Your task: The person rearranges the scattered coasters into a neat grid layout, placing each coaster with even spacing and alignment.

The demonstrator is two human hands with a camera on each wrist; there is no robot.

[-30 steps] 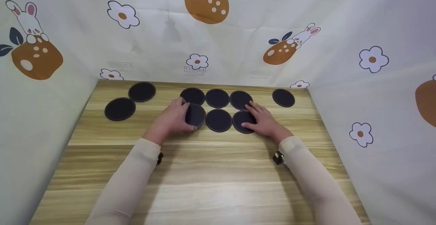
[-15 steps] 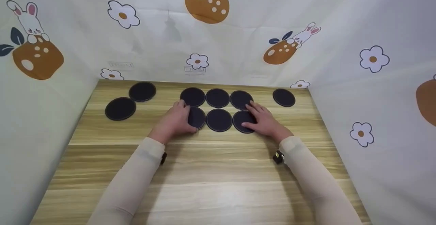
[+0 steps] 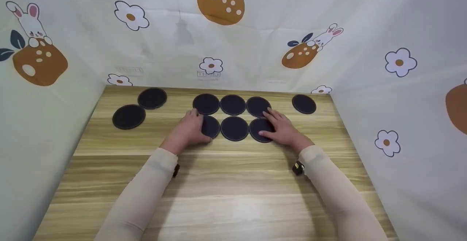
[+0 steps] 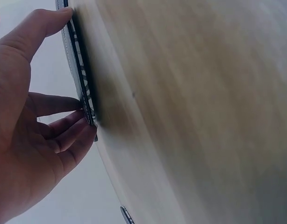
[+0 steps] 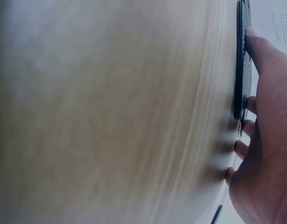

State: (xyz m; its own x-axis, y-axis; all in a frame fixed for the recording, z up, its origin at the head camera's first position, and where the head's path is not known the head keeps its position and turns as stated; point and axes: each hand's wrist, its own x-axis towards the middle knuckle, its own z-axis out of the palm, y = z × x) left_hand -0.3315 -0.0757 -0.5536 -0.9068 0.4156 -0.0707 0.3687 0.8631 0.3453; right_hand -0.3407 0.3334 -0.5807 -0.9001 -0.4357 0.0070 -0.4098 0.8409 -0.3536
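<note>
Round black coasters with stitched rims lie in two rows of three on the table. Around the front-left coaster (image 3: 211,127), my left hand (image 3: 188,128) has its thumb at the near edge and its fingers at the far-left edge, as the left wrist view also shows on the same coaster (image 4: 78,70). My right hand (image 3: 284,128) rests on the front-right coaster (image 3: 256,125), thumb on its top, fingertips reaching the back-right coaster (image 3: 257,105). Between them lies the front-middle coaster (image 3: 234,128). Behind are the back-left coaster (image 3: 206,104) and back-middle coaster (image 3: 232,104).
Two more coasters lie at the far left, one nearer (image 3: 128,116) and one farther back (image 3: 152,98). A single coaster (image 3: 304,104) sits at the back right. The wood-grain table (image 3: 233,190) is bordered by a printed curtain (image 3: 164,51) behind and at both sides.
My left hand has shifted slightly right, and the front-left coaster, a little raised before, now lies flat in the front row. The right hand has stayed in place.
</note>
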